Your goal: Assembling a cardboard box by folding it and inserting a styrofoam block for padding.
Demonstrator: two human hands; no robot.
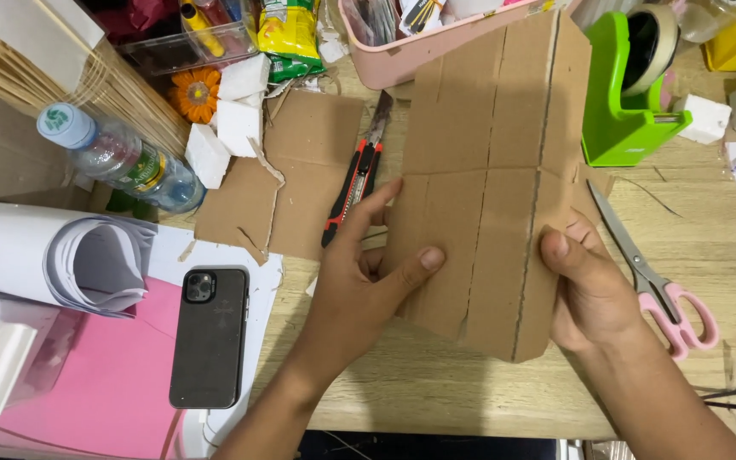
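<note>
Both my hands hold up a brown cardboard sheet scored with fold lines, above the wooden table. My left hand grips its lower left edge, thumb on the front face and fingers behind. My right hand grips the lower right edge, thumb pressed on the rightmost panel. A red and black utility knife lies just left of the sheet on a torn cardboard piece. Pink-handled scissors lie right beside my right hand.
A black phone lies on pink paper at the left, near rolled white paper and a plastic water bottle. White foam blocks, an orange flower, a pink bin and a green tape dispenser crowd the back.
</note>
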